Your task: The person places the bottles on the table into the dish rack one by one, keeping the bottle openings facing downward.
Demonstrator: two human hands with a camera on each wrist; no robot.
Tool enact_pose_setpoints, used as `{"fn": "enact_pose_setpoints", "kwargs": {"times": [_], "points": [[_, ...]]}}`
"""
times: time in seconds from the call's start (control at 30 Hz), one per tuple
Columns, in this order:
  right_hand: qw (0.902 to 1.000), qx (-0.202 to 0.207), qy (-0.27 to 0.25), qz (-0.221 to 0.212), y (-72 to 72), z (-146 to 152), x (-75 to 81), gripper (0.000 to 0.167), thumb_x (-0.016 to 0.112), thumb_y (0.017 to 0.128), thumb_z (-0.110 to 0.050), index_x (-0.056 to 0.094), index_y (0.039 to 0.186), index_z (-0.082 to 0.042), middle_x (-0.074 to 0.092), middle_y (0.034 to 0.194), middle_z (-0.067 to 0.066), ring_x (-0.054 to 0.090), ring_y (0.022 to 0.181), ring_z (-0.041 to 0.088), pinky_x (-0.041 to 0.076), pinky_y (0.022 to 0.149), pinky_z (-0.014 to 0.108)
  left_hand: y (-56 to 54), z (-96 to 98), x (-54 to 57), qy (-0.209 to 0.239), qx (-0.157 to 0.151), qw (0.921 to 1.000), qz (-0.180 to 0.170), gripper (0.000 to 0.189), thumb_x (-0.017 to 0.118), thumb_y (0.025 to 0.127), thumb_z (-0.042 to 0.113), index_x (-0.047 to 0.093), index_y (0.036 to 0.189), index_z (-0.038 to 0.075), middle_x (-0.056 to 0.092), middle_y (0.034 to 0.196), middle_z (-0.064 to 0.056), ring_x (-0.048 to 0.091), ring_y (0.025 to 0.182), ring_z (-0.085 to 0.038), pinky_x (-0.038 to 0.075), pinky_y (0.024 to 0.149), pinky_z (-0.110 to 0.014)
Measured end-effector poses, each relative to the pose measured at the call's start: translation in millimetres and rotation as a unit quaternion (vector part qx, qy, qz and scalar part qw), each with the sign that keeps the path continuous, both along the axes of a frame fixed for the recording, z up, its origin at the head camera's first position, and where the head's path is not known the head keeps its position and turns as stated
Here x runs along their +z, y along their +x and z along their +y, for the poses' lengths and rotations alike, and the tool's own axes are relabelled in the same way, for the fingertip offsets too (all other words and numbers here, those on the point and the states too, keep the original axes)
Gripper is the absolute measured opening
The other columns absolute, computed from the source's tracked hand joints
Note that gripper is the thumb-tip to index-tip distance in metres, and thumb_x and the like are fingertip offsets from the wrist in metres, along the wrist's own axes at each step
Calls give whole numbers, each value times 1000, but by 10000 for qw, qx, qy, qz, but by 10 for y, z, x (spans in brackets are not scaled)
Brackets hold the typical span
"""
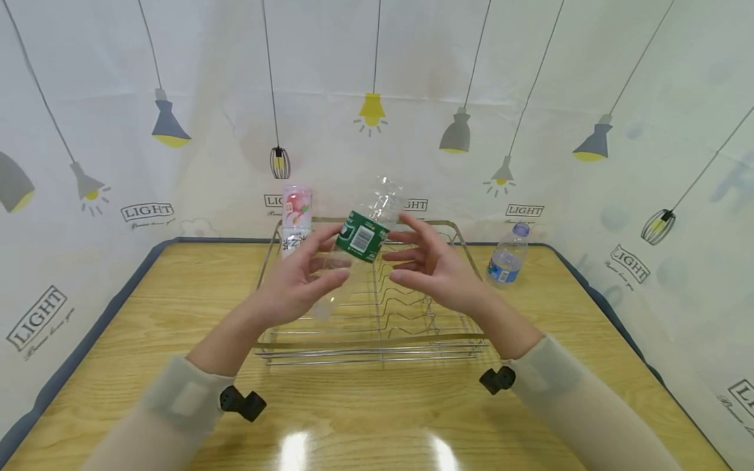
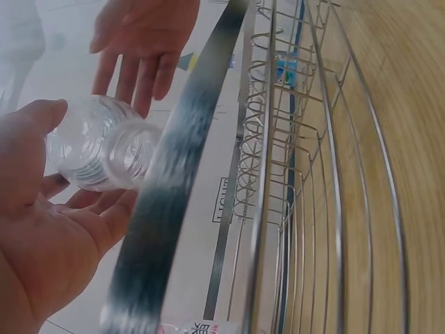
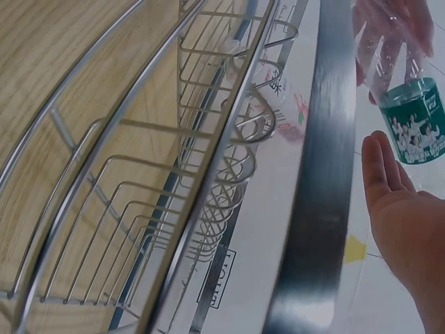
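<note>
A clear plastic bottle (image 1: 360,237) with a green label is held tilted above the wire dish rack (image 1: 377,341). Its neck points down and left, its base up and right. My left hand (image 1: 291,281) holds it near the neck, thumb on the near side and fingers behind. In the left wrist view, the uncapped mouth of the bottle (image 2: 90,142) faces the rack's rim. My right hand (image 1: 438,268) is beside the label with fingers extended. The right wrist view shows this hand (image 3: 410,229) close by the label; contact is unclear.
Behind the rack's left side stands a pink-and-white container (image 1: 296,209) with a peach print. A clear bottle (image 1: 506,260) with a blue label and purple cap stands right of the rack. A lamp-printed cloth (image 1: 235,176) encloses the wooden table (image 1: 377,405).
</note>
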State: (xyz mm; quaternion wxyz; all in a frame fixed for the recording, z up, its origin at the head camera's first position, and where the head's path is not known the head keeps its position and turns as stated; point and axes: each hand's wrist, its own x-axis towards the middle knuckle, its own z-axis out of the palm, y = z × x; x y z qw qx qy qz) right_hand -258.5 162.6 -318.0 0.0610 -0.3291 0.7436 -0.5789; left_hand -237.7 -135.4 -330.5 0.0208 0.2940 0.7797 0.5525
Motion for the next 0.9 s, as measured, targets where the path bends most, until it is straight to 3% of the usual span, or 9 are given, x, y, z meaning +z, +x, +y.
{"fn": "enact_pose_setpoints", "kwargs": {"times": [0.23, 0.6, 0.9], "points": [[9999, -20, -132, -34, 6, -113, 32, 103, 73, 102, 1, 11, 178, -28, 47, 167, 17, 61, 143, 39, 56, 114, 35, 2, 79, -54, 118, -226, 9996, -118, 76, 61, 114, 18, 18, 177, 25, 49, 157, -17, 66, 134, -39, 63, 103, -44], [9995, -157, -252, 79, 6, -262, 13, 111, 77, 100, 2, 7, 177, -36, 51, 161, 18, 66, 136, 38, 56, 114, 47, -7, 158, -92, 337, -275, 9988, -218, 72, 65, 113, 20, 25, 173, 29, 46, 159, -12, 66, 136, -42, 63, 103, -44], [9995, -253, -206, 11, 16, -311, 1, 111, 76, 102, -1, 6, 176, -43, 50, 160, 17, 67, 134, 38, 61, 106, 40, 5, 162, -99, 331, -151, 9991, -236, 75, 67, 112, 22, 26, 173, 31, 45, 161, -12, 66, 134, -42, 63, 104, -49]]}}
